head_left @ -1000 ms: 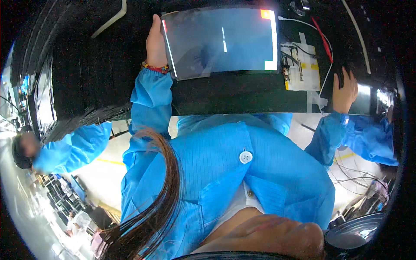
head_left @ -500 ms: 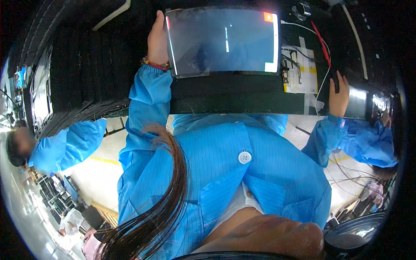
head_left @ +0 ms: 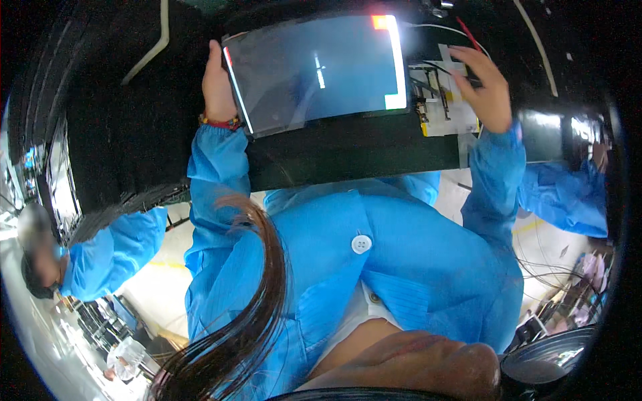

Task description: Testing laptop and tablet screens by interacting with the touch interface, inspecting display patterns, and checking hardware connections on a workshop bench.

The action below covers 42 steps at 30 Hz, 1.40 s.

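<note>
A flat rectangular display panel is raised above the dark bench, lit grey with a white bar along its right side, a red-orange corner patch and short white marks in the middle. My left hand grips its left edge, thumb up along the side, the other fingers hidden behind it. My right hand hovers over a small fixture with a white-and-yellow base and dark metal parts, right of the panel. Its fingers are apart and curved, and I see nothing in them. A dark cable runs between panel and fixture.
The dark bench top extends under the panel. A red lead and a white cable lie behind the fixture. Blue-sleeved people are at far left and right. Dark stacked layers stand at left.
My right hand has left a dark object at the right and moved left and away from me, over the fixture. The panel has shifted left and tilted, with my left hand still on it.
</note>
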{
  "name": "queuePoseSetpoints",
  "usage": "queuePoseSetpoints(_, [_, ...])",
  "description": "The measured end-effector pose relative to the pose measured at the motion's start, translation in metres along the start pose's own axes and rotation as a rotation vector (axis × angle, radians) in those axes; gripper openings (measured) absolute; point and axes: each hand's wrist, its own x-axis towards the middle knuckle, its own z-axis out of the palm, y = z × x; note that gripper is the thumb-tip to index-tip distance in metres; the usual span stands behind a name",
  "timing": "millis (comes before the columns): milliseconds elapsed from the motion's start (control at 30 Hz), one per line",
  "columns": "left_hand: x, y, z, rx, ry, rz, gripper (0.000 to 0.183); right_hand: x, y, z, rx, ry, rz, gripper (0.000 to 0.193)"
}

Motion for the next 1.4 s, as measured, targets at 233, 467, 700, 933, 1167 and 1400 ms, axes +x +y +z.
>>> queuePoseSetpoints(233, [-0.012, 0.007, 0.009, 0.043, 0.024, -0.015, 0.054, 0.039, -0.010, 0.033, 0.123, -0.310, -0.149, 0.030])
queuePoseSetpoints(467, [-0.013, 0.005, 0.008, 0.091, 0.012, 0.040, 0.055, 0.031, -0.013, 0.044, 0.232, -0.270, 0.033, 0.029])
queuePoseSetpoints(700, [-0.001, 0.001, -0.007, -0.010, -0.050, 0.008, 0.057, 0.027, -0.006, 0.049, 0.304, -0.232, 0.050, 0.032])
queuePoseSetpoints(933, [0.001, 0.003, -0.014, -0.018, -0.126, -0.043, 0.056, 0.032, 0.009, 0.036, 0.257, -0.040, 0.128, 0.035])
queuePoseSetpoints(1167, [-0.002, 0.006, -0.008, 0.016, -0.084, -0.085, 0.060, 0.030, 0.022, 0.058, 0.545, 0.121, -0.083, 0.025])
queuePoseSetpoints(1400, [-0.003, 0.008, -0.001, 0.016, -0.099, -0.133, 0.061, 0.025, 0.012, 0.046, 0.404, -0.176, -0.089, 0.026])
